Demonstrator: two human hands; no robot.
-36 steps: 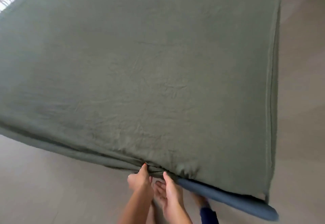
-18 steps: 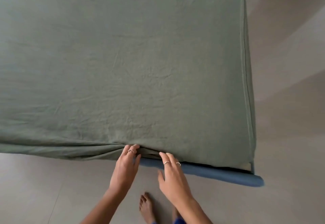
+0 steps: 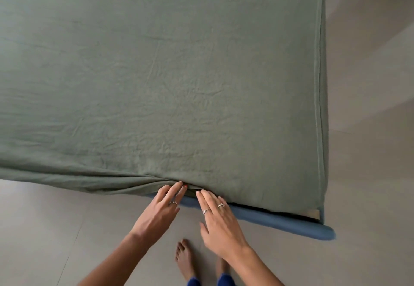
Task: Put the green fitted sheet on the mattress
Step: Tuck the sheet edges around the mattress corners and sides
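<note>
Green fitted sheet (image 3: 156, 72) spread over mattress (image 3: 313, 213) ahead of both hands, near hem bunched in folds at the fingertips, little changed from half a second ago. Blue bed edge (image 3: 280, 220) exposed rightward; open floor (image 3: 44, 229) leftward. Left hand (image 3: 160, 211) and right hand (image 3: 218, 220) flat, fingers straight, touching the hem, slightly apart.

Head view, steeply down over bed edge (image 3: 257, 215)

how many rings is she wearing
3 show: one ring on the left hand, two on the right hand. Thumbs partly hidden.
</note>
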